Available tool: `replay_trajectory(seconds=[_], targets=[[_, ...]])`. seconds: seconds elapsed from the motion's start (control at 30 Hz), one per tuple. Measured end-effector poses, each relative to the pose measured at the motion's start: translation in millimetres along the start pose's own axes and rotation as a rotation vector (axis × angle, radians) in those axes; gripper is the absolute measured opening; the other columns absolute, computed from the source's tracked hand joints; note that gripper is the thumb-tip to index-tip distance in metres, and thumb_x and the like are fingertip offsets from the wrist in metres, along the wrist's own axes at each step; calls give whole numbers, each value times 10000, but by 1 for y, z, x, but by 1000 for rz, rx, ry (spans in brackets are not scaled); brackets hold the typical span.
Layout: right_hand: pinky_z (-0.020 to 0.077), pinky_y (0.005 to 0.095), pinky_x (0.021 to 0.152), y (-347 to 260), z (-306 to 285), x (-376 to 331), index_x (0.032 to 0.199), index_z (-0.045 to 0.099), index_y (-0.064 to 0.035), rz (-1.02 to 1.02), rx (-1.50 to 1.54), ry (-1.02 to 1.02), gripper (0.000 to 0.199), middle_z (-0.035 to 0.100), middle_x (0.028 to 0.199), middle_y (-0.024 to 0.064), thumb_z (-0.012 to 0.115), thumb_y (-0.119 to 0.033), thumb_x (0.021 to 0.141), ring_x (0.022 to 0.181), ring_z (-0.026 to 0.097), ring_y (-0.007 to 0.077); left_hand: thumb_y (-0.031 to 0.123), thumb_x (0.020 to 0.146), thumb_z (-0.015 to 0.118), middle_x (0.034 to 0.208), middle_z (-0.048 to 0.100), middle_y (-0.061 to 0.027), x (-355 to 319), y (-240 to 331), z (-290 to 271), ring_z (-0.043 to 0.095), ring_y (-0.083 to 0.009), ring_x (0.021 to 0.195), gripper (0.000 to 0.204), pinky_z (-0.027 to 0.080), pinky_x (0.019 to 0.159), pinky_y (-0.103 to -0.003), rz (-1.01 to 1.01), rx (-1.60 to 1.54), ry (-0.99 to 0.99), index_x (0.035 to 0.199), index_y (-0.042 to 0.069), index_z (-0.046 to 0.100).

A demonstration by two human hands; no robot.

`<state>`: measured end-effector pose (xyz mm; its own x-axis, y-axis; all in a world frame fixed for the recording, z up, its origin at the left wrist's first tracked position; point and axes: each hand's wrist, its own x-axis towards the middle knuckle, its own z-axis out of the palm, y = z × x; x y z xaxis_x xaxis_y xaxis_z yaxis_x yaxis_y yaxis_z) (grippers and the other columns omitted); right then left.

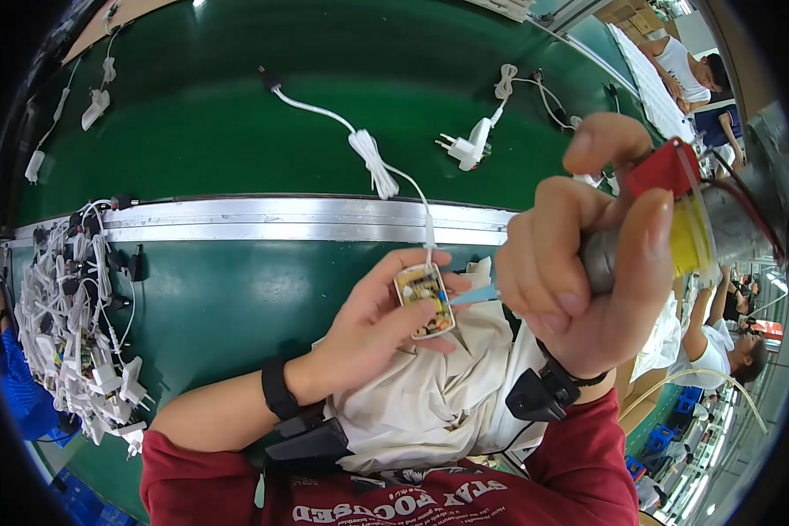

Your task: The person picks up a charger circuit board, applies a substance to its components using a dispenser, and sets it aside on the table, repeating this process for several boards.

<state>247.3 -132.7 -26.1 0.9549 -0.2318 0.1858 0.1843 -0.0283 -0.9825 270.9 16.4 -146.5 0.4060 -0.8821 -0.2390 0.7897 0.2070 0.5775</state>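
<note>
My left hand (366, 326) grips an opened white power adapter (424, 302), its circuit board facing up and the thumb lying over its edge. A white cable (428, 230) runs from the adapter's top to a tied bundle and a black plug. My right hand (570, 250) is wrapped around a grey cylindrical dispensing tool (694, 235) with a yellow band and a red block. Its pale blue tapered nozzle (475, 296) reaches the adapter's right side; I cannot tell whether the tip touches the board. Crumpled cream cloth (447, 394) lies under both hands.
A heap of white adapters and cables (79, 307) sits at the left. Beyond a metal rail (280, 219), more corded adapters, including a white one with pins (469, 147), lie on a green surface (237, 131). Other people are at the right and far left edges.
</note>
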Motion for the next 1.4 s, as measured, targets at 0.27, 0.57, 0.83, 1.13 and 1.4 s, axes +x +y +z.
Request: replay_trajectory(seconds=[0.27, 0.57, 0.83, 1.13, 1.4], targets=[[260, 217, 339, 10, 1, -7, 967, 333, -86, -26, 45, -115, 369, 352, 484, -23, 374, -452, 970, 343, 305, 63, 22, 926, 404, 1217, 527, -147, 0, 5, -6, 556, -220, 1115, 391, 572, 782, -344, 60, -104, 17, 1314, 65, 374], [266, 220, 345, 10, 1, -6, 973, 329, -89, -27, 27, -119, 370, 360, 489, -19, 373, -457, 969, 346, 310, 68, 42, 932, 421, 1222, 529, -148, 1, 4, -7, 566, -218, 1102, 394, 574, 767, -338, 66, -108, 15, 1322, 70, 372], [272, 223, 350, 10, 1, -7, 978, 326, -92, -31, 4, -155, 372, 367, 493, -14, 372, -461, 967, 348, 314, 71, 117, 965, 392, 1300, 468, -161, 4, 5, -4, 483, -240, 1210, 397, 516, 901, -423, 15, -281, -60, 1353, 58, 326], [281, 226, 358, 2, 6, -9, 978, 322, -95, 8, -114, -151, 372, 374, 498, -10, 367, -464, 967, 351, 319, 75, 130, 972, 372, 1325, 444, -161, 4, 3, -1, 440, -250, 1251, 402, 479, 950, -453, 31, -326, -120, 1360, 46, 308], [271, 222, 360, 12, 4, -5, 1025, 331, -75, -38, -4, -176, 393, 360, 496, -18, 355, -464, 971, 354, 307, 67, 124, 974, 369, 1317, 452, -153, 6, 6, -4, 453, -244, 1238, 392, 488, 940, -444, 22, -307, -115, 1355, 45, 316]])
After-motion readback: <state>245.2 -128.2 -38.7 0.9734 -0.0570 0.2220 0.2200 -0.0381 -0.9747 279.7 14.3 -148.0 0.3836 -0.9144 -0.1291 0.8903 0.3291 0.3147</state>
